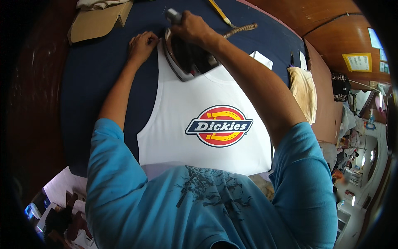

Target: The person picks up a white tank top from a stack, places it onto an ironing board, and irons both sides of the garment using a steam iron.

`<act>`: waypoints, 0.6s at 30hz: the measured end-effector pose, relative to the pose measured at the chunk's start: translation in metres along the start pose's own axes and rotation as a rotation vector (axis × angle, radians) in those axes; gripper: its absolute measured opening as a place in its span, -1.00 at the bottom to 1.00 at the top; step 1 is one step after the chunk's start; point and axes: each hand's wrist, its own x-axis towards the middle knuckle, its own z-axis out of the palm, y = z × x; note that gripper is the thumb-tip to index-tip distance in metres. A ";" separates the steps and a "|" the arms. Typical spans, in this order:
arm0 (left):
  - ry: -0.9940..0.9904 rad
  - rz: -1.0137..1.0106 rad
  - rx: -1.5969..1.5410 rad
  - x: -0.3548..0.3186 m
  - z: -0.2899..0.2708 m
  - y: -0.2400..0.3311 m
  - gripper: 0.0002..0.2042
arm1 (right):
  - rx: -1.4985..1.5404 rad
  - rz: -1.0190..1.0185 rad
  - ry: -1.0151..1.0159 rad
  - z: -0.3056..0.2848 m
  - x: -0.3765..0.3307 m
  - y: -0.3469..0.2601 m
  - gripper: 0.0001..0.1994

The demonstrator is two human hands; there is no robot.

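A white sleeveless shirt point(166, 145) lies flat on dark blue cloth, with a red, yellow and navy emblem across its chest. My right hand point(192, 28) is wrapped around the handle of a clothes iron point(191, 58). The iron rests over the shirt's left shoulder strap and neckline, hiding part of both. Beside that strap, on the blue cloth, my left hand point(141, 47) has its fingers bent and drawn together at the strap's edge. What they pinch, if anything, is hidden.
Dark blue cloth point(107, 54) covers the table. Folded cardboard point(94, 25) lies far left. Past the iron are a wrapped cord point(242, 30) and a slim yellow tool point(219, 11). A beige cloth point(303, 92) and pens point(292, 56) lie at the right edge, near a wooden wall point(327, 29).
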 end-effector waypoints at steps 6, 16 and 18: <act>-0.018 -0.023 0.037 0.001 0.004 -0.005 -0.90 | -0.064 -0.154 -0.270 -0.028 -0.076 0.025 -0.58; -0.028 0.178 0.119 0.015 0.023 0.054 -0.76 | -0.236 0.036 -0.298 -0.064 -0.132 0.053 -0.43; -0.232 0.168 0.148 0.035 0.030 0.054 -0.75 | -0.312 -0.065 -0.328 -0.056 -0.135 0.052 -0.45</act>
